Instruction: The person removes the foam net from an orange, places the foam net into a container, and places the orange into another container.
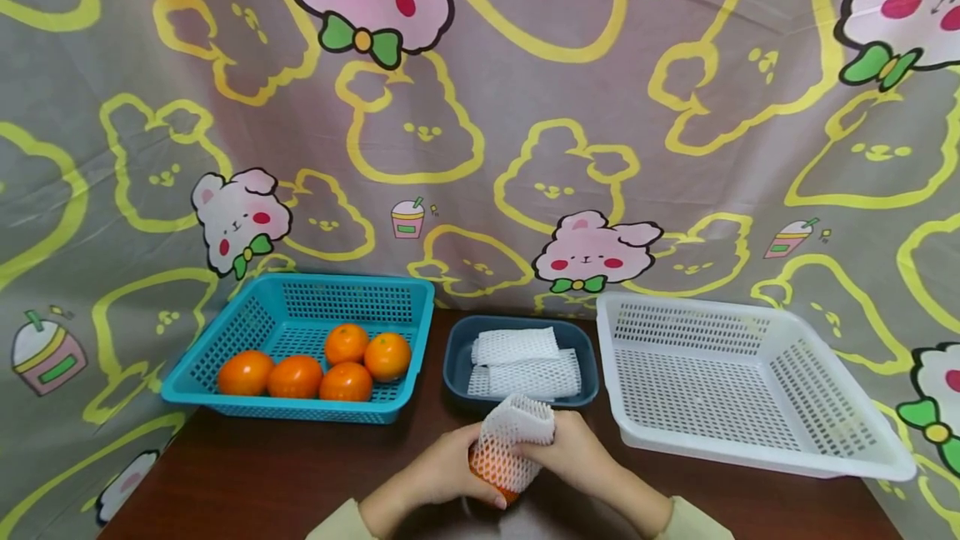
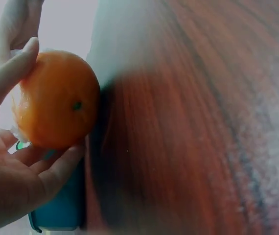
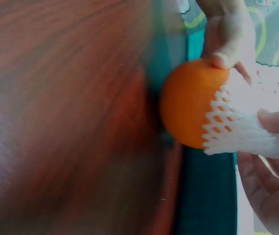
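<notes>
An orange (image 3: 186,105) sits partly inside a white foam net sleeve (image 3: 232,127), which covers one side of it and leaves the other bare. My left hand (image 1: 450,467) grips the orange, its thumb and fingers curled around the fruit. With my right hand (image 1: 573,452) I pinch the foam net near its loose end. Both hands are above the table's front, close to the blue-grey tray (image 1: 452,373), where more folded foam nets (image 1: 534,373) lie. In the left wrist view the orange's bare face shows its small green stem spot.
On the left stands a teal basket (image 1: 300,415) with several oranges (image 1: 296,376) in it. A white basket (image 1: 750,452) stands on the right. Behind them hangs a patterned curtain (image 1: 480,107), and the dark wooden table (image 1: 247,473) lies beneath everything.
</notes>
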